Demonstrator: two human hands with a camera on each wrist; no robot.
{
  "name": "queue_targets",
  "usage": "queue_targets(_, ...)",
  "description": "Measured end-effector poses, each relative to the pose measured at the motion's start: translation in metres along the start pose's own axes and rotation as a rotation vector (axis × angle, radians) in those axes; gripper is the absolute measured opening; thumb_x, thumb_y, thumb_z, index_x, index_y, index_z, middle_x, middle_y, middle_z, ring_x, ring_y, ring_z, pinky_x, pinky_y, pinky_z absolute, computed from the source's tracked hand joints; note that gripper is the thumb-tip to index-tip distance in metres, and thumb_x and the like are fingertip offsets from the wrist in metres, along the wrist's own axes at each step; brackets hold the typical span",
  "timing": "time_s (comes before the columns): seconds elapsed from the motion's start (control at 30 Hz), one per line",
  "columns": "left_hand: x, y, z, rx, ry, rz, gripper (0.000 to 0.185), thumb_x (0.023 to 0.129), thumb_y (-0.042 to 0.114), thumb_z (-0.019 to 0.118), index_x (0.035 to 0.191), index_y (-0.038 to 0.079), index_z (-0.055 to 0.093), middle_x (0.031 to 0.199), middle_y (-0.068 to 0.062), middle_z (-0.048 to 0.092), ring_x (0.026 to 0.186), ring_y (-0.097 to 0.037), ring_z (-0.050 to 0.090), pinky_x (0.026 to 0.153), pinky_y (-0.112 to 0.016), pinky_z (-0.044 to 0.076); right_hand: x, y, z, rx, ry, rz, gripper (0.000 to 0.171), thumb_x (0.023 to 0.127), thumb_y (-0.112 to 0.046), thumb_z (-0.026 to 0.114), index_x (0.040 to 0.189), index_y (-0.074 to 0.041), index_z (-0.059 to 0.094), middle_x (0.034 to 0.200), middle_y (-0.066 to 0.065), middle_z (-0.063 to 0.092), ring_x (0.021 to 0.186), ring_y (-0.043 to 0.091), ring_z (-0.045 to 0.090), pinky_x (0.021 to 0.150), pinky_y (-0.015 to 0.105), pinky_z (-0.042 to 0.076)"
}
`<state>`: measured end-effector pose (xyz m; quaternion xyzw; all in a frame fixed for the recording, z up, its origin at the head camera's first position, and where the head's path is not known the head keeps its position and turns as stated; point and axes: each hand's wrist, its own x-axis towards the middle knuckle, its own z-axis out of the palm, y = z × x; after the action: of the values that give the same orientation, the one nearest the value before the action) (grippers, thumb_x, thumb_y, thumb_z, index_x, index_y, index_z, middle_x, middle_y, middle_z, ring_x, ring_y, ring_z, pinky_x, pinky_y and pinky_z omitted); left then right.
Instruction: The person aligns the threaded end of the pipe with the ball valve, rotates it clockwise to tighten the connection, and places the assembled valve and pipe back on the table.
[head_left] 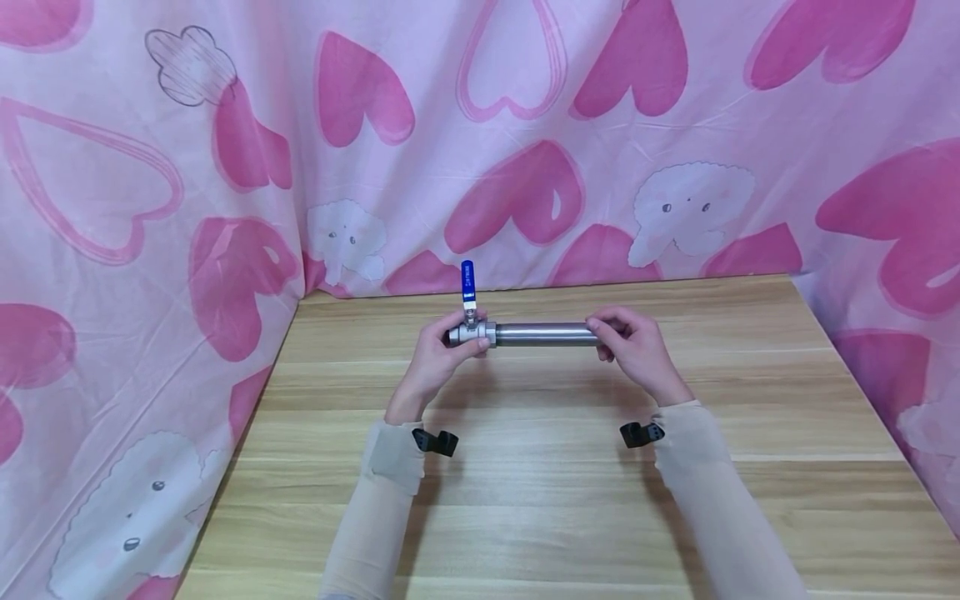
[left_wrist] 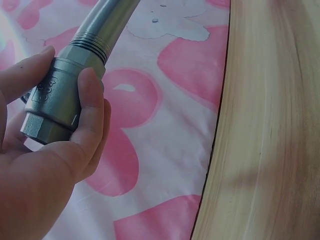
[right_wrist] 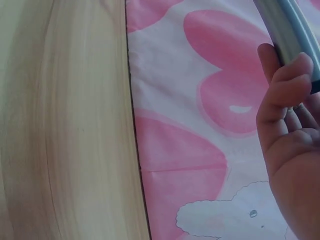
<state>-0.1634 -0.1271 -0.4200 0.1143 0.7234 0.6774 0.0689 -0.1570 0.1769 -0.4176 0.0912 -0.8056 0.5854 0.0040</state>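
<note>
The worktop (head_left: 540,500) was a wooden board with a pale, light-brown grain running in long bands from its left edge to its right edge. Its far edge and both side edges met a pink cloth (head_left: 150,208) printed with hearts and small white figures, which hung behind and draped down along the sides. Soft shadows lay across the middle of the worktop. No object could be seen resting directly on its surface.
</note>
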Motion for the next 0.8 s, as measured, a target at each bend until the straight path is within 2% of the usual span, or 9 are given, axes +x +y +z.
queue_targets(0.13,0.001,-0.001,0.001,0.0,0.009,-0.003,0.041,0.087,0.007,0.071,0.127,0.011,0.062,0.119,-0.013,0.059,0.096,-0.022,0.063,0.084,-0.035,0.061,0.004,0.014,0.0,0.033,-0.003,0.0,0.027,0.097,-0.024,0.059,0.112,-0.002,0.065,0.079,0.001,0.063,0.06,0.012,0.058,0.055,0.023,0.057)
queue_targets(0.27,0.001,-0.001,0.002,-0.024,0.021,-0.001,0.041,0.086,0.005,0.071,0.126,0.009,0.062,0.118,-0.015,0.06,0.094,-0.022,0.064,0.084,-0.036,0.061,0.005,0.019,0.0,0.046,-0.018,-0.032,0.03,0.095,-0.023,0.062,0.118,-0.005,0.064,0.097,0.001,0.065,0.063,0.012,0.06,0.057,0.023,0.057)
queue_targets(0.47,0.001,0.001,0.0,-0.053,0.039,-0.008,0.042,0.085,0.002,0.072,0.125,0.006,0.062,0.12,-0.016,0.06,0.094,-0.022,0.064,0.084,-0.038,0.061,0.003,0.018,0.0,0.112,-0.073,-0.078,0.045,0.082,-0.006,0.076,0.124,-0.005,0.059,0.124,0.009,0.059,0.087,0.007,0.067,0.076,0.021,0.061)
queue_targets(0.6,0.002,0.002,0.0,-0.056,0.042,-0.013,0.041,0.085,0.003,0.072,0.125,0.005,0.062,0.123,-0.017,0.06,0.095,-0.022,0.063,0.085,-0.039,0.061,0.003,0.018,-0.001,0.117,-0.097,-0.12,0.046,0.082,0.004,0.072,0.126,-0.002,0.057,0.128,0.017,0.055,0.091,0.006,0.066,0.078,0.02,0.06)
queue_targets(0.8,0.001,0.004,0.001,-0.049,0.036,-0.017,0.042,0.085,0.003,0.072,0.125,0.006,0.062,0.124,-0.018,0.059,0.095,-0.022,0.064,0.085,-0.037,0.061,0.002,0.019,-0.001,0.095,-0.09,-0.153,0.044,0.083,0.007,0.069,0.125,-0.002,0.057,0.126,0.02,0.054,0.088,0.006,0.065,0.076,0.018,0.06)
